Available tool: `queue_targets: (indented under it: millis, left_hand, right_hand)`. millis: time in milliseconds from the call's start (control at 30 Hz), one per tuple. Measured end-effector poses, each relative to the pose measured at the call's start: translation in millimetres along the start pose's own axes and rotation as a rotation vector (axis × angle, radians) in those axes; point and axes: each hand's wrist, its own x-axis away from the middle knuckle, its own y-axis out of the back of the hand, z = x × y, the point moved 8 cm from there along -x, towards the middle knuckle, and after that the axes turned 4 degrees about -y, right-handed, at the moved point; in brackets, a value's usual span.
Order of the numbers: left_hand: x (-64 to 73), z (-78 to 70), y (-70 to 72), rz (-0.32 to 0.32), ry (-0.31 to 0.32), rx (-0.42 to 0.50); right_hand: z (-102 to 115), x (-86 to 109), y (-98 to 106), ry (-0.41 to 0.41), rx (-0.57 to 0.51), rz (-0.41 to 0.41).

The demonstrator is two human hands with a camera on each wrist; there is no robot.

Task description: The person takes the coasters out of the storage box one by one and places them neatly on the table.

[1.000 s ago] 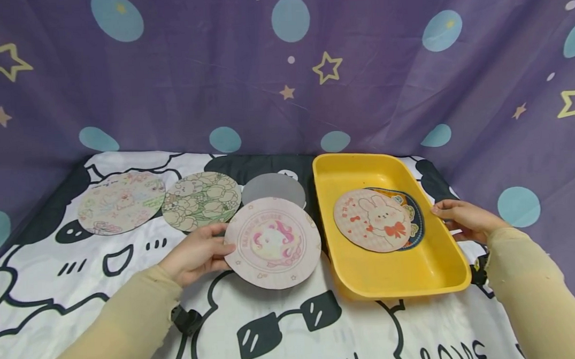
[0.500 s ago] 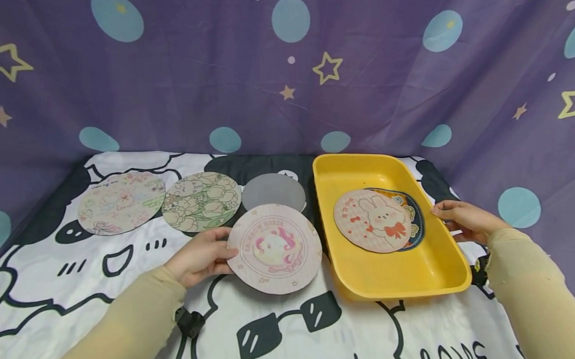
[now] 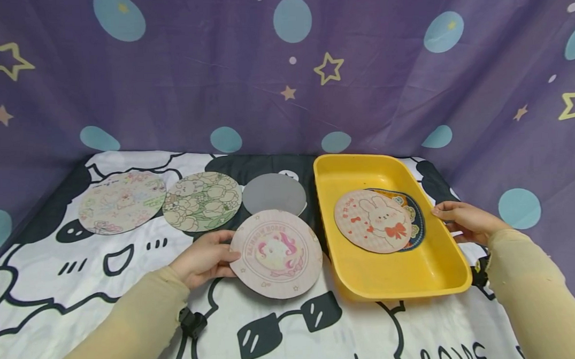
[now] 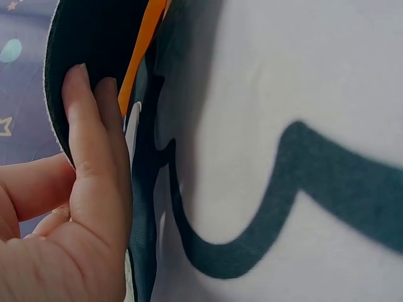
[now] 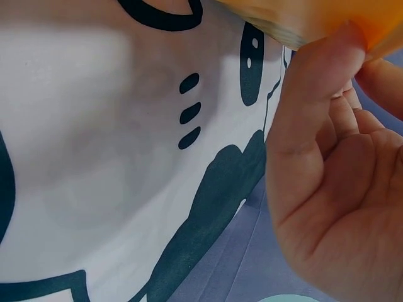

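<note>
My left hand point(image 3: 206, 258) pinches the left edge of a round pink mouse pad point(image 3: 277, 255) printed with a rainbow horse, thumb on top and fingers beneath. In the left wrist view its dark underside point(image 4: 97, 38) shows over the fingertips, raised off the cloth. On the right, my right hand point(image 3: 467, 220) grips the right rim of a yellow plastic tray point(image 3: 398, 276) between thumb and fingers; the right wrist view shows this from below. Inside the tray a pink rabbit mouse pad point(image 3: 373, 221) overlaps a dark blue patterned one point(image 3: 417, 224).
Left of the tray a grey round pad point(image 3: 273, 192), a green tulip-patterned pad point(image 3: 203, 202) and a pale pastel pad point(image 3: 122, 203) lie in a row on the black-and-white cartoon cloth point(image 3: 144, 309). A purple curtain point(image 3: 182, 87) hangs behind.
My left hand has moved slightly right and toward me with the pink mouse pad, which now tilts a little differently. The right hand and the tray have stayed in place.
</note>
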Motion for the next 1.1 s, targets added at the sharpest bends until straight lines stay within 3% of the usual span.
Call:
queue_targets:
  millis: [800, 1100]
  left_hand:
    - [-1.5, 10.3, -7.5, 0.016, 0.077, -0.068]
    - [-1.8, 10.6, -7.6, -0.023, 0.103, -0.145]
  right_hand:
    - [0, 0.4, 0, 0.006, 0.003, 0.0]
    - [0, 0.7, 0, 0.003, 0.002, 0.007]
